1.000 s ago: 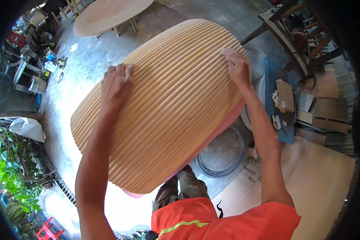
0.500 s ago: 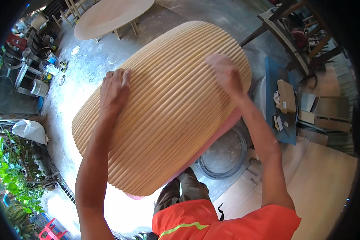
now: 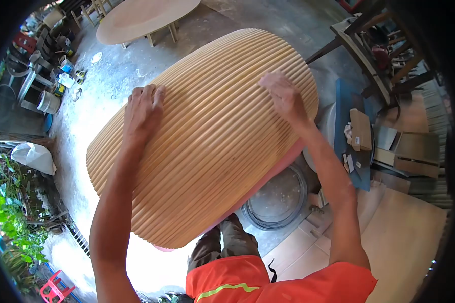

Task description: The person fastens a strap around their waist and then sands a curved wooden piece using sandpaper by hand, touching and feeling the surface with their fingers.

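A large oval wooden piece (image 3: 207, 136) with rounded parallel ribs lies in front of me, its surface facing up. On its far left part rests my left hand (image 3: 144, 112), palm down, fingers slightly apart and fingertips near the far edge. My right hand (image 3: 286, 99) is on the ribs toward the right end, its fingers bent and pressed together. Whatever may be under those fingers is too small to make out. A pink surface (image 3: 294, 152) shows below the near edge of the ribbed piece.
Coiled wire (image 3: 275, 225) lies on the floor by my legs. A blue board (image 3: 343, 113) bearing a cardboard box (image 3: 360, 130) is at right, near a wooden frame (image 3: 364, 58). An oval table (image 3: 146, 20) stands beyond. A white sack (image 3: 34, 157) sits at left.
The view has shifted slightly, and the blue board and coil appear a little lower. My right hand looks less blurred, in nearly the same spot on the ribs. My left hand stays on the piece.
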The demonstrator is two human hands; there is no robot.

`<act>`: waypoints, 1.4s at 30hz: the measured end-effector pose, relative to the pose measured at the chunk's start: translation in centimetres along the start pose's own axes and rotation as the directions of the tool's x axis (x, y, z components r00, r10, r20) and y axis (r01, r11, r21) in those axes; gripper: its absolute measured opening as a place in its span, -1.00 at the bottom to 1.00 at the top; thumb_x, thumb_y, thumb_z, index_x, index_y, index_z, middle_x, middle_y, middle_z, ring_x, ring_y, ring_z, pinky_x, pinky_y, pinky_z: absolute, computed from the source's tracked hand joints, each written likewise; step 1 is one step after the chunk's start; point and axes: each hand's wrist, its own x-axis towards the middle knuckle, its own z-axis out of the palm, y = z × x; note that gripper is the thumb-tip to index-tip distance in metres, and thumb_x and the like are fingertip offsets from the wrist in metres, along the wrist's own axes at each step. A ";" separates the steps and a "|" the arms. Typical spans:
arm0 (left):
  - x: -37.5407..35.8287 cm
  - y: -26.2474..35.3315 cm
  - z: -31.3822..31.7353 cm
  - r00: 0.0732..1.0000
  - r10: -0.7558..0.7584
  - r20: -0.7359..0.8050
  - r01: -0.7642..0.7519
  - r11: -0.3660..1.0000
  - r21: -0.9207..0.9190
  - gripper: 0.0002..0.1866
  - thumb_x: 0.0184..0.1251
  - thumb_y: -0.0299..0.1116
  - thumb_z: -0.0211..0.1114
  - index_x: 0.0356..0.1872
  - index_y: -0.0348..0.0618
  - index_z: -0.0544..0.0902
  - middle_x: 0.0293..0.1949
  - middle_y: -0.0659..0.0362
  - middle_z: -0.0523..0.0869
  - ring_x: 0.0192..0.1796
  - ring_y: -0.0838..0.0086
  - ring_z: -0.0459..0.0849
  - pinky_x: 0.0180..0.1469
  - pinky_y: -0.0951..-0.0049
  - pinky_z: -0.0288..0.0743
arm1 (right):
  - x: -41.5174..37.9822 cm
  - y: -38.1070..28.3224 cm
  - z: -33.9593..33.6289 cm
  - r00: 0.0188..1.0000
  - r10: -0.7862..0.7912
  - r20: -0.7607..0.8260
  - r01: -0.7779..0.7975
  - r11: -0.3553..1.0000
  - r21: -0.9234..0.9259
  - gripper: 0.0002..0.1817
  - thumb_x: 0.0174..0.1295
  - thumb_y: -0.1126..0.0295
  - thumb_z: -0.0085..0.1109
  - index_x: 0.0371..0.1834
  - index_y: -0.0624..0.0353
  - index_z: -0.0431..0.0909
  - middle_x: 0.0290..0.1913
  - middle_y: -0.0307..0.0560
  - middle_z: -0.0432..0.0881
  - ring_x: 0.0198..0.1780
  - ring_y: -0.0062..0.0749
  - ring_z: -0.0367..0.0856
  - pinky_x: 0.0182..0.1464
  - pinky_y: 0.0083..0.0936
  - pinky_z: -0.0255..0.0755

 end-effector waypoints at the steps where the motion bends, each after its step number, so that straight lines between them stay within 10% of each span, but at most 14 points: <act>1: 0.1 -0.2 0.1 1.000 0.009 0.002 -0.009 1.000 -0.005 -0.50 0.65 0.02 0.02 0.24 -0.16 0.66 0.22 -0.15 0.61 0.29 -0.05 0.54 0.36 0.01 0.38 | -0.1 -0.9 -0.1 0.994 -0.102 0.035 0.101 0.995 0.025 -0.69 0.34 0.66 0.02 -0.02 0.24 0.76 0.00 0.06 0.80 0.16 -0.02 0.73 0.28 -0.22 0.57; 4: 0.1 0.2 0.3 1.000 0.011 0.011 -0.011 1.000 0.024 -0.51 0.66 -0.01 0.01 0.23 -0.18 0.65 0.20 -0.16 0.63 0.31 -0.03 0.52 0.38 0.05 0.35 | 0.5 2.9 -1.3 0.994 0.111 0.010 -0.109 0.991 -0.077 -0.69 0.34 0.65 0.02 -0.03 0.24 0.77 0.00 0.06 0.81 0.13 -0.02 0.74 0.28 -0.21 0.57; 10: -0.6 0.8 -0.1 0.998 -0.052 0.026 0.052 0.999 -0.003 -0.50 0.66 0.01 0.00 0.22 -0.19 0.65 0.19 -0.17 0.63 0.31 -0.05 0.52 0.39 0.03 0.34 | 0.4 -6.7 1.7 0.998 -0.036 0.051 0.031 0.994 0.102 -0.65 0.24 0.71 -0.05 -0.09 0.31 0.75 -0.06 0.13 0.78 0.09 0.01 0.73 0.26 -0.18 0.58; 42: -0.4 0.3 -1.2 0.996 -0.005 0.087 0.007 1.000 -0.021 -0.36 0.65 0.13 -0.02 0.29 -0.28 0.61 0.27 -0.26 0.59 0.37 -0.10 0.51 0.43 -0.04 0.34 | 0.3 -11.4 1.9 0.997 0.029 0.069 -0.026 0.998 -0.052 -0.71 0.29 0.58 0.09 -0.05 0.13 0.77 -0.04 -0.07 0.79 0.12 -0.14 0.70 0.25 -0.19 0.48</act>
